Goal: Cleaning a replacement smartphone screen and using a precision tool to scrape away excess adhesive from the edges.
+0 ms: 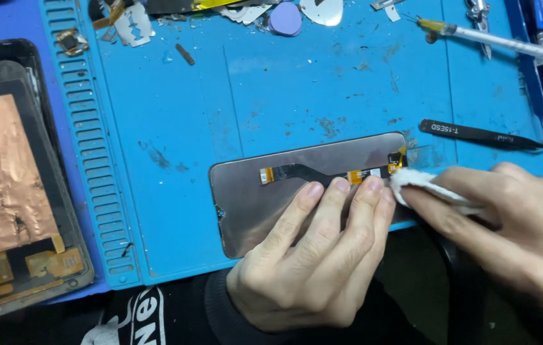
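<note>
A phone display panel (252, 204) lies back side up on the blue work mat (271, 89), with a black and orange flex cable (310, 172) across its top. My left hand (313, 255) rests flat on the panel, fingertips pressing beside the cable. My right hand (508, 223) comes in from the right and pinches a white wad of cloth or tissue (421, 185) against the panel's right end, close to the cable connector.
Black tweezers (482, 134) lie just above my right hand. A syringe (488, 39) rests at the upper right. A second phone frame with copper foil (3, 179) sits at the left. Picks, blades and scraps (284, 18) litter the mat's far edge.
</note>
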